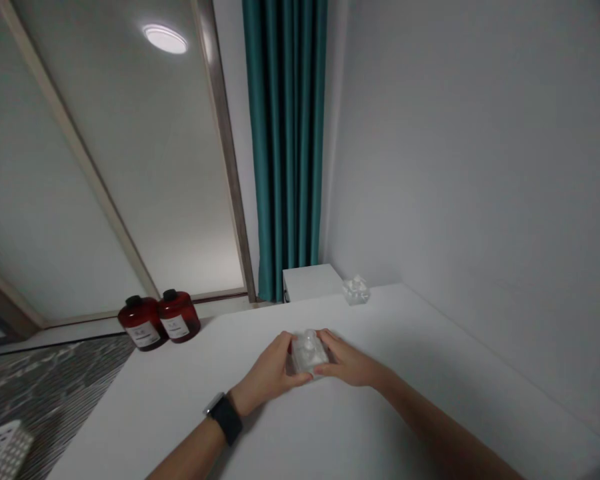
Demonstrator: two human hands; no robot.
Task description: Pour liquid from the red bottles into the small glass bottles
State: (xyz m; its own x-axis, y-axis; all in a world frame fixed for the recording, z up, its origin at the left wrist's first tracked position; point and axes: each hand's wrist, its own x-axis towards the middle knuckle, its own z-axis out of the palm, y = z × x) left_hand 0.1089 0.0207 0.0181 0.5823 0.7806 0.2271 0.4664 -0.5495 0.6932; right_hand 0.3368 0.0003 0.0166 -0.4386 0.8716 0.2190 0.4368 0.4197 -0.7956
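A small square clear glass bottle (307,353) with a short round neck is between my two hands, low over the middle of the white table (180,400). My left hand (273,377) grips its left side, thumb along the near edge and fingers behind. On the other side my right hand (350,360) grips it with thumb in front and fingers at the back. Whether the bottle's base touches the tabletop I cannot tell. A dark-banded watch (224,417) is on my left wrist.
Two dark red bottles (180,317) with black caps and white labels stand at the table's far left corner. A clear faceted glass piece (356,290) sits near the back edge. Behind are a white cabinet (313,280) and a green curtain (287,153); a grey wall (470,200) borders the right.
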